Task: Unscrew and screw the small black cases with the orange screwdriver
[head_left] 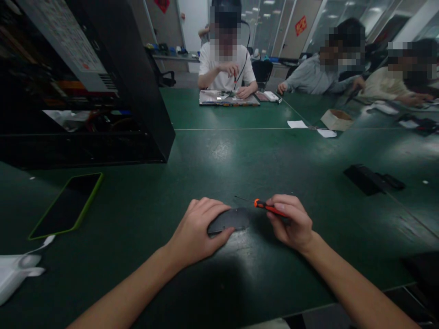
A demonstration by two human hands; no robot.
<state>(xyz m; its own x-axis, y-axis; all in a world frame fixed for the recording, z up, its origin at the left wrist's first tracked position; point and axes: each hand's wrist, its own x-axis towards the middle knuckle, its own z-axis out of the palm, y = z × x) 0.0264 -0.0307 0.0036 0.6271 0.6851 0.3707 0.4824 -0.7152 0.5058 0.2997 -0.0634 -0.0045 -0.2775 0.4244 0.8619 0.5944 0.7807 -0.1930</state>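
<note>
My left hand (197, 230) is closed around a dark grey object that looks like a computer mouse (230, 220), holding it down on the green table. Fingers lie along its far side and the thumb along the near side; small screw-like spots show on its surface. In my right hand (291, 224) is a small screwdriver (270, 208) with a red and black handle and an orange collar. Its thin shaft points left, and the tip is just above and beyond the mouse's right part, apparently not touching it.
A large black cabinet (147, 91) stands at the left, and a green-cased phone (68, 205) with a white cable lies before it. Black pieces (366, 178) lie at the right. Across the table (212, 173), a person works over a flat panel (209, 99); others sit at the right.
</note>
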